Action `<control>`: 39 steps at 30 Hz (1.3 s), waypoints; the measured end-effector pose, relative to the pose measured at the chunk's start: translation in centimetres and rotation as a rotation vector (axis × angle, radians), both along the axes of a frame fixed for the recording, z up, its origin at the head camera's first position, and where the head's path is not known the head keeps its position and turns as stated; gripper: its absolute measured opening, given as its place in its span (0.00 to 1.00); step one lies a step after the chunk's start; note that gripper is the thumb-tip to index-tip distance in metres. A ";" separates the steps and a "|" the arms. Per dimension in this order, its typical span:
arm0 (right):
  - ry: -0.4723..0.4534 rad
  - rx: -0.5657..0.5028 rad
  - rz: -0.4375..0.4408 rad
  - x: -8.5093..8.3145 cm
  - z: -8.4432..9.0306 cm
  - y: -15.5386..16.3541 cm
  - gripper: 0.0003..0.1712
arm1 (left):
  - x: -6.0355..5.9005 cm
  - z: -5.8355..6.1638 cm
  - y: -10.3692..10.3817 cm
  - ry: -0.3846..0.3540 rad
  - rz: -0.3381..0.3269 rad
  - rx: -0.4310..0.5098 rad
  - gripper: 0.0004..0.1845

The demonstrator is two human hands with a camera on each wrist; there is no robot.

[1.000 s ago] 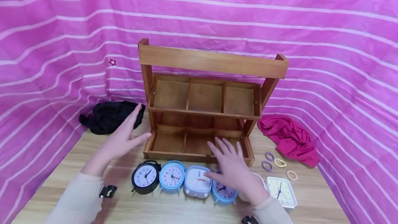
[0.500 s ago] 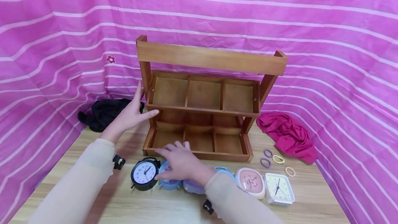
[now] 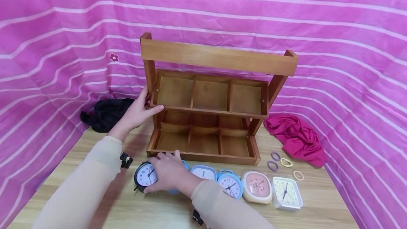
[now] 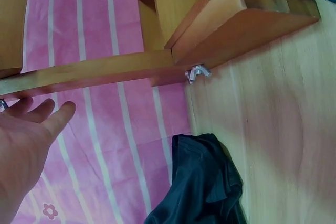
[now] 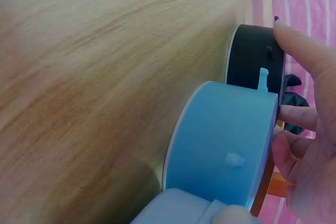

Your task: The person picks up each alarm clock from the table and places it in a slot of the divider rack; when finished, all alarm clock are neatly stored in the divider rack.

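Note:
My left hand is at the left upright of a two-tier wooden shelf. Its thumb reaches the upper tray's front corner, while the fingers extend straight along the upright's outer side, as the left wrist view shows. My right hand grips a round black alarm clock, thumb at the clock's lower edge and fingers toward its top. That hand mostly hides a light-blue twin-bell clock, whose blue case shows beside the black one in the right wrist view. Both shelf tiers have three vacant compartments.
Right of my hand stand a pale-blue square clock, another blue clock, a pink-faced clock and a white square clock. Several hair ties and red cloth lie right; black cloth lies left.
My right hand has swept left across the clocks and lowered onto the black alarm clock. My left hand has moved up and forward to the shelf's left upright.

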State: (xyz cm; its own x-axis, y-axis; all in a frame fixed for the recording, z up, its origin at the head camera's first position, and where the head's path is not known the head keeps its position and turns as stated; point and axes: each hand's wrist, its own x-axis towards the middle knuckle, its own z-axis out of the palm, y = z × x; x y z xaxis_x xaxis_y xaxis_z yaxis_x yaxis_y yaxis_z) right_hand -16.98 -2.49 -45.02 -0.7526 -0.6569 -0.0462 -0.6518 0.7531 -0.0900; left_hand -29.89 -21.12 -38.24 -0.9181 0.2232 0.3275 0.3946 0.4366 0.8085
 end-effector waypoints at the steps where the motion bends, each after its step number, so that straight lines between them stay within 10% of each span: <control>1: -0.002 -0.005 -0.004 -0.1 0.0 0.0 0.53 | 0.0 0.1 0.0 0.001 -0.003 0.007 0.57; 30: -0.091 -0.154 -0.045 0.0 -0.8 0.3 0.51 | -0.7 1.2 -0.5 -0.037 -0.029 -0.042 0.58; 39: -0.112 -0.344 -0.001 0.3 1.1 0.6 0.50 | -0.5 1.3 -0.7 -0.079 -0.011 -0.050 0.59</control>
State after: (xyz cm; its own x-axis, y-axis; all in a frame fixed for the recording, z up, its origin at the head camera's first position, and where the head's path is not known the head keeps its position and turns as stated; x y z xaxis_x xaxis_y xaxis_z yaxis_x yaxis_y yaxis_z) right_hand -16.63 -1.93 -43.88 -0.7562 -0.6474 0.0953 -0.6228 0.6672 -0.4086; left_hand -30.34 -21.77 -36.99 -0.9379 0.2477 0.2427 0.3357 0.4729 0.8147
